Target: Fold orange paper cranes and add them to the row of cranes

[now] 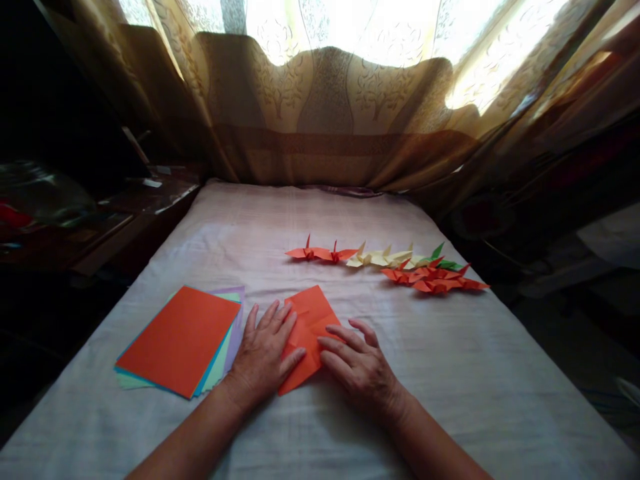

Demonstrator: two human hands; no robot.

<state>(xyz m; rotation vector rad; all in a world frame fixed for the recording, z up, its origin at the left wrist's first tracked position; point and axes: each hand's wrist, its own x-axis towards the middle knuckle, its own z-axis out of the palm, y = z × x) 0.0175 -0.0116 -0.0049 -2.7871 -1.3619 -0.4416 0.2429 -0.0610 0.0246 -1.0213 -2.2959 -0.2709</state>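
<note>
A creased orange sheet of origami paper [316, 312] lies on the white cloth between my two hands. My left hand [266, 350] rests flat over its left side, fingers spread. On the right edge of the sheet are the fingertips of my right hand [360, 363], slightly bent and apart, with the index finger lifted. Neither hand grips the paper. Part of the sheet is hidden under the fingers. Left of my left hand sits a stack of coloured paper [180, 340], orange on top, with blue, green and purple edges showing.
Folded paper cranes stand in a group to the back right: orange cranes [440, 279], cream cranes [380, 258] and a green crane [443, 260]. A curtain [330, 100] hangs behind the cloth-covered surface [250, 220]. At the left is a dark table [165, 193] with a glass jar [50, 193].
</note>
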